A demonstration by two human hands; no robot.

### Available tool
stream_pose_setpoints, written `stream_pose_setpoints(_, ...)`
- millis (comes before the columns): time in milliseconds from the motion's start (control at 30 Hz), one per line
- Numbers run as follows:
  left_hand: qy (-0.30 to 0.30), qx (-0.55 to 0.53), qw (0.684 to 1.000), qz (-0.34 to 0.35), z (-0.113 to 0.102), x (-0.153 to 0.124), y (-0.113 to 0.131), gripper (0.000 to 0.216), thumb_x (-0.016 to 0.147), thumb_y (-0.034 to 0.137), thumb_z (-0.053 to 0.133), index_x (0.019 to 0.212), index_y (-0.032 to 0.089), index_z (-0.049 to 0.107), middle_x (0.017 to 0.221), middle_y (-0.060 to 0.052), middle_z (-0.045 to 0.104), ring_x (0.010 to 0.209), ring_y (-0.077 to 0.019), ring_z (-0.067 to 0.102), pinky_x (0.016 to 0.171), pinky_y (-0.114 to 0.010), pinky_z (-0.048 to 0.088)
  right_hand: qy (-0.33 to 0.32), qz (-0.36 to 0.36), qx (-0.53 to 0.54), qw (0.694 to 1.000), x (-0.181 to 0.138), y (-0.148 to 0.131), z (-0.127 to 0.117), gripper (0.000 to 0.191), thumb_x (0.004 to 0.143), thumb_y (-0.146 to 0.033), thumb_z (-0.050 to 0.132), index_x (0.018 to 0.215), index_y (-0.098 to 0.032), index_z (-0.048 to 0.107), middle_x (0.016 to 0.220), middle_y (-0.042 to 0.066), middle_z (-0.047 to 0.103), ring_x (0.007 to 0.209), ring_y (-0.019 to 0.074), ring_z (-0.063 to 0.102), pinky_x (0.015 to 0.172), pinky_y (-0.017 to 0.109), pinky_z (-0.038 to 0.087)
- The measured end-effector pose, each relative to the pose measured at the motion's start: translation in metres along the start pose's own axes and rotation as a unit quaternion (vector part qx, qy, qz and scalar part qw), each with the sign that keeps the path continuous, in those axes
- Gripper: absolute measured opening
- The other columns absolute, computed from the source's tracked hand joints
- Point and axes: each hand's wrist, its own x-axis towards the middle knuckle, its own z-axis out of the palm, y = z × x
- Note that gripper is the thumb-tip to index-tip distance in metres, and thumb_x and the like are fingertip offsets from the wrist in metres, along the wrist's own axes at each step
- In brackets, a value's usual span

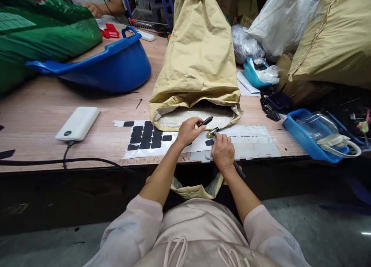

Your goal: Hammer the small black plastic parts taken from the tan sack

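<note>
My left hand [189, 132] is closed on a small black piece [206, 120] and holds it just in front of the sack's mouth. In my right hand [223, 151] is a small hammer, its dark handle [239, 170] slanting down toward me. The hammer head [213, 132], metal with a yellow-green end, is close to the black piece, apart from it. Under both hands lies a white sheet [174, 146] with rows of black rounded stickers [146, 137]. A tan woven sack [199, 50] lies beyond, its mouth toward me; what is deep inside is hidden.
A blue basin [110, 71] and a white power bank [78, 124] with a cable stand on the left. At right are a blue tray [307, 143] and a teal basket [255, 79]. Another open sack [193, 191] hangs below the table edge. A person's hand [94, 9] shows far left.
</note>
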Motion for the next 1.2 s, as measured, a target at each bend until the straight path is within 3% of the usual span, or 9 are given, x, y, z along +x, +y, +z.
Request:
stream_pose_setpoints(167, -0.062, 0.02, 0.996, 0.058, -0.008, -0.054, -0.025, 0.016, 0.089, 0.028, 0.072, 0.103, 0.021, 0.074, 0.096, -0.004, 0.073, 0.091, -0.0215, 0.064, 0.085, -0.034, 0.051, -0.028, 0.0, 0.011, 1.0, 0.005, 0.004, -0.004, 0.028, 0.104, -0.02, 0.044, 0.124, -0.017, 0.064, 0.105, 0.011, 0.063, 0.096, 0.0251, 0.051, 0.076, 0.034, 0.038)
stream_pose_setpoints(267, -0.068, 0.067, 0.993, 0.068, -0.001, -0.059, -0.021, 0.012, 0.089, 0.026, 0.072, 0.1, 0.022, 0.074, 0.094, -0.005, 0.07, 0.096, -0.0238, 0.062, 0.088, -0.036, 0.049, -0.053, -0.002, 0.04, 0.998, 0.003, 0.014, -0.009, 0.032, 0.101, -0.02, 0.051, 0.131, -0.021, 0.063, 0.11, 0.009, 0.062, 0.096, 0.0235, 0.052, 0.077, 0.032, 0.039)
stream_pose_setpoints(367, -0.061, 0.101, 0.991, 0.058, 0.005, -0.057, -0.013, 0.016, 0.089, 0.029, 0.073, 0.103, 0.023, 0.074, 0.096, -0.005, 0.068, 0.097, -0.0245, 0.061, 0.089, -0.037, 0.048, -0.038, 0.028, 0.051, 0.998, -0.008, 0.027, -0.013, 0.038, 0.098, -0.027, 0.059, 0.135, -0.02, 0.061, 0.111, 0.01, 0.062, 0.097, 0.0239, 0.054, 0.078, 0.032, 0.04)
stream_pose_setpoints(467, -0.066, 0.118, 0.99, 0.033, 0.009, -0.054, -0.008, 0.018, 0.089, 0.033, 0.074, 0.105, 0.023, 0.075, 0.099, -0.006, 0.069, 0.1, -0.0257, 0.06, 0.09, -0.039, 0.047, -0.029, 0.053, 0.053, 0.997, -0.018, 0.038, -0.014, 0.019, 0.1, -0.032, 0.058, 0.109, -0.018, 0.068, 0.099, 0.008, 0.063, 0.09, 0.0221, 0.054, 0.076, 0.032, 0.039)
stream_pose_setpoints(600, -0.08, 0.111, 0.991, 0.017, 0.009, -0.052, -0.008, 0.014, 0.09, 0.032, 0.073, 0.102, 0.025, 0.076, 0.1, -0.005, 0.069, 0.101, -0.0255, 0.06, 0.091, -0.039, 0.045, -0.015, 0.057, 0.112, 0.992, -0.023, 0.046, -0.017, 0.021, 0.104, -0.032, 0.051, 0.094, -0.02, 0.065, 0.092, 0.006, 0.064, 0.084, 0.0195, 0.055, 0.072, 0.029, 0.04)
stream_pose_setpoints(833, -0.079, 0.099, 0.992, 0.019, 0.008, -0.053, -0.008, 0.014, 0.09, 0.031, 0.073, 0.103, 0.025, 0.077, 0.097, -0.005, 0.068, 0.1, -0.0251, 0.059, 0.09, -0.038, 0.045, 0.01, 0.025, 0.316, 0.948, -0.037, 0.037, -0.036, 0.031, 0.108, -0.037, 0.043, 0.117, -0.019, 0.067, 0.1, 0.008, 0.075, 0.09, 0.0191, 0.07, 0.082, 0.03, 0.054)
stream_pose_setpoints(967, -0.079, 0.094, 0.992, 0.018, 0.007, -0.053, -0.007, 0.015, 0.09, 0.031, 0.074, 0.103, 0.025, 0.077, 0.097, -0.005, 0.069, 0.101, -0.0251, 0.06, 0.091, -0.038, 0.045, 0.018, 0.004, 0.307, 0.951, -0.047, 0.028, -0.039, 0.038, 0.109, -0.034, 0.042, 0.133, -0.02, 0.067, 0.116, 0.011, 0.076, 0.104, 0.0206, 0.072, 0.091, 0.033, 0.056)
stream_pose_setpoints(1200, -0.087, 0.095, 0.992, 0.01, 0.006, -0.052, -0.007, 0.017, 0.089, 0.032, 0.075, 0.105, 0.024, 0.078, 0.1, -0.005, 0.07, 0.103, -0.0257, 0.061, 0.092, -0.038, 0.045, 0.01, 0.005, 0.277, 0.961, -0.048, 0.02, -0.032, 0.042, 0.109, -0.033, 0.04, 0.139, -0.02, 0.068, 0.106, 0.011, 0.075, 0.097, 0.0201, 0.071, 0.091, 0.032, 0.056)
